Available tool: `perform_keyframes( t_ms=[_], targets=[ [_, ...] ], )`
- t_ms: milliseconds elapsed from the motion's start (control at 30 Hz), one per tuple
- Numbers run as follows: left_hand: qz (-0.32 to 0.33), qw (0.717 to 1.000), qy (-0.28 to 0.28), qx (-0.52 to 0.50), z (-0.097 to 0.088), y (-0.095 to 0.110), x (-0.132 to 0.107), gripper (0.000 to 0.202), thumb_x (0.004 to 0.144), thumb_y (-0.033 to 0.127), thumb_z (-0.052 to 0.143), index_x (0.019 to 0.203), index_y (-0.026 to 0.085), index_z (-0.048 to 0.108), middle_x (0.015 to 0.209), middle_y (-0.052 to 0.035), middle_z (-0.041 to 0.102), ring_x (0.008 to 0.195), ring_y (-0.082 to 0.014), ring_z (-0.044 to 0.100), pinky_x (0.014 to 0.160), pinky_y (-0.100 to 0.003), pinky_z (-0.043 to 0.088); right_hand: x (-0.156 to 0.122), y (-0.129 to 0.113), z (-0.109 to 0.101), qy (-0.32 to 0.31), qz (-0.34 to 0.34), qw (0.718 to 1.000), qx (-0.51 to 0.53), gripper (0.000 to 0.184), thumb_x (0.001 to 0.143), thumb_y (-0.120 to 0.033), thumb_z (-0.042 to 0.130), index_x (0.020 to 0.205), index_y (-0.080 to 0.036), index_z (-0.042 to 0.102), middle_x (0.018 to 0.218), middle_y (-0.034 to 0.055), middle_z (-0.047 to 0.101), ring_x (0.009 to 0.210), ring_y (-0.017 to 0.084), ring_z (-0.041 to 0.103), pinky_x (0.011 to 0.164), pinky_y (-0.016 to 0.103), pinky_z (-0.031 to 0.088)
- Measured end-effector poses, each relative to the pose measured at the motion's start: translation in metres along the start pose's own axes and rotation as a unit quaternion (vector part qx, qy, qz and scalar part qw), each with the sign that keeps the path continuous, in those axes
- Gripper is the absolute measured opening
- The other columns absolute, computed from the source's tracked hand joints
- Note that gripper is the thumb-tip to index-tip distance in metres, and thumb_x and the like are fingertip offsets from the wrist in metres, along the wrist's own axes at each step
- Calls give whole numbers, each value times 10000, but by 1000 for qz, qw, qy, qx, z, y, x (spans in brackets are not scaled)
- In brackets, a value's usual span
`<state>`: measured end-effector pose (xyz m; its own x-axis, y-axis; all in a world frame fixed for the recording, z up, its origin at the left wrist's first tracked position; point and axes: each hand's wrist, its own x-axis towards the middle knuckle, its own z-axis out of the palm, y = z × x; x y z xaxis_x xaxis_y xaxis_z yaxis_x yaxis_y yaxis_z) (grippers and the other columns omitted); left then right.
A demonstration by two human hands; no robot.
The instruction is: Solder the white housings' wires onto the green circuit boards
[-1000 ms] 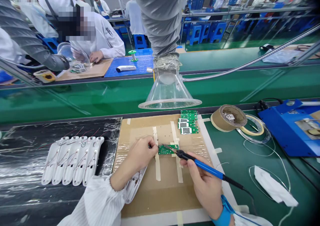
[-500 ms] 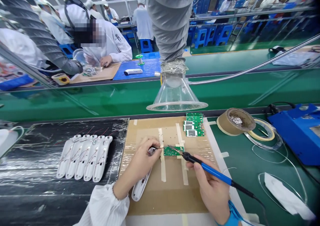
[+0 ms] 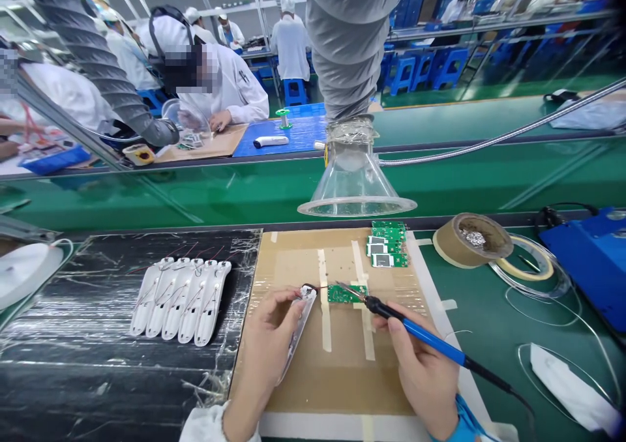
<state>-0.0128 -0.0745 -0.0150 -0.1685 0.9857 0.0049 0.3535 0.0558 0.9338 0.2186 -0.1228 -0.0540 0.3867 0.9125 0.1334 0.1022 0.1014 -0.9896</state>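
Observation:
My left hand (image 3: 267, 341) is closed around a white plastic shell (image 3: 299, 324) on the cardboard mat (image 3: 303, 377); thin wires run from the shell's top end to a small green circuit board (image 3: 346, 293). My right hand (image 3: 423, 373) grips a blue-handled soldering iron (image 3: 420, 334) like a pen, its tip resting on the board's upper edge. Strips of tape cross the mat beside the board.
Several white shells (image 3: 183, 302) lie in a row on the black foil mat at left. A stack of green boards (image 3: 387, 243) sits at the mat's back. A clear fume hood (image 3: 356, 188) hangs above. Tape rolls (image 3: 472, 240), a blue solder station (image 3: 594, 259) and a white cloth (image 3: 572, 390) lie right. People work beyond the green belt.
My left hand drew back from the board's left edge and now holds the white shell up along the mat. The view shifted, so everything slid right.

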Motion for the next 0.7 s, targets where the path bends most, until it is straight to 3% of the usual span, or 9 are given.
perform_keyframes(
  t_ms=[167, 333, 500, 700],
  targets=[
    [17, 997, 58, 42, 10, 2, -5, 144, 932, 390, 657, 882, 270, 718, 958, -43, 775, 944, -251, 747, 878, -365, 623, 3, -4, 1, -4, -24, 1000, -1, 173, 1035, -360, 726, 1159, -265, 801, 972, 63, 848, 827, 264, 840, 715, 343, 734],
    [13, 997, 54, 62, 9, 0, -2, 153, 949, 395, 625, 910, 272, 708, 947, -32, 773, 912, -244, 743, 853, -352, 607, 3, -5, 0, -4, -39, 999, -15, 154, 1046, -331, 702, 1158, -283, 797, 957, 42, 845, 827, 232, 836, 728, 300, 723],
    [19, 999, -2, 30, 5, 0, 6, 167, 965, 387, 621, 952, 265, 734, 1012, -35, 788, 1008, -237, 738, 933, -345, 578, 0, 0, 0, -2, -20, 1000, -5, 190, 1046, -348, 711, 1209, -294, 790, 1009, 48, 842, 876, 243, 830, 764, 334, 724],
    [57, 989, -124, 56, -4, 3, 27, 198, 992, 387, 614, 895, 263, 734, 986, -38, 753, 1009, -250, 671, 955, -379, 508, 1, 0, 1, 0, -17, 1000, 14, 189, 1043, -347, 722, 1204, -280, 795, 941, 45, 832, 846, 236, 823, 779, 343, 723]
  ],
)
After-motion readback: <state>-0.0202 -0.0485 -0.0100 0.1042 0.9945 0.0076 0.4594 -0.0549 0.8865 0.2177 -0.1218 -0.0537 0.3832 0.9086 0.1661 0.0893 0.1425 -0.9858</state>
